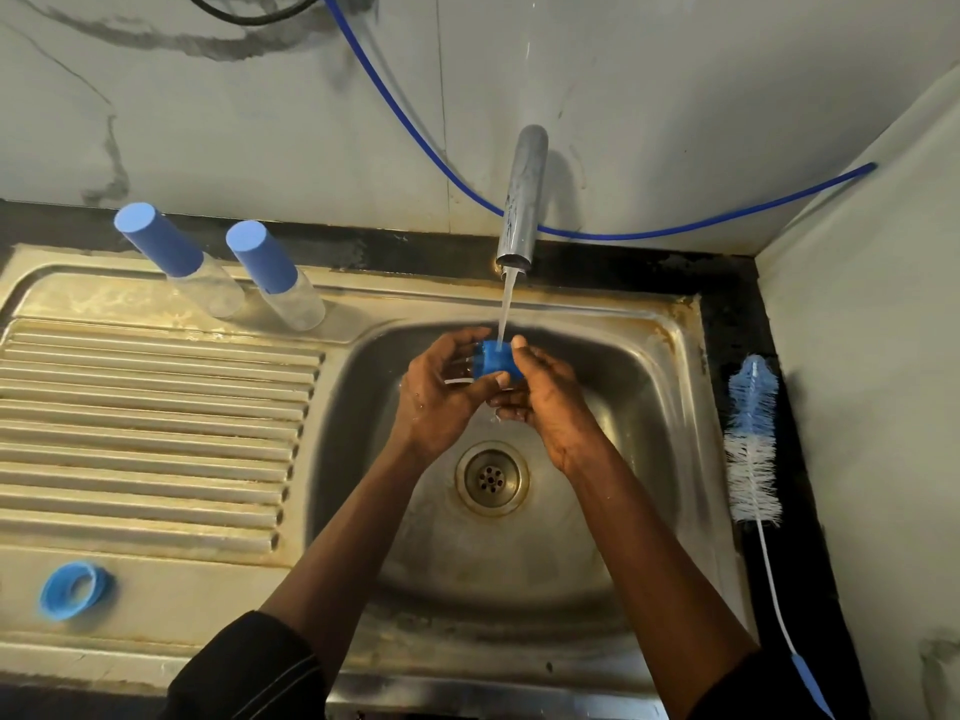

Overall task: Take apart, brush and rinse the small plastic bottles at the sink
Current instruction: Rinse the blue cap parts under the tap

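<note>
Over the sink basin (613,407), both hands hold a small clear bottle with a blue cap (493,360) under the running water. My left hand (441,392) grips the clear body, mostly hidden in the palm. My right hand (540,392) pinches the blue cap end. Two more capped bottles, one to the left (176,259) and one to its right (275,275), stand on the drainboard's back edge. A bottle brush (753,439) lies on the counter to the right of the sink.
The tap (522,200) runs a thin stream into the basin above the drain (492,478). A loose blue ring-shaped cap (75,589) lies on the near left of the ribbed drainboard (156,433). A blue hose (675,231) sags along the back wall.
</note>
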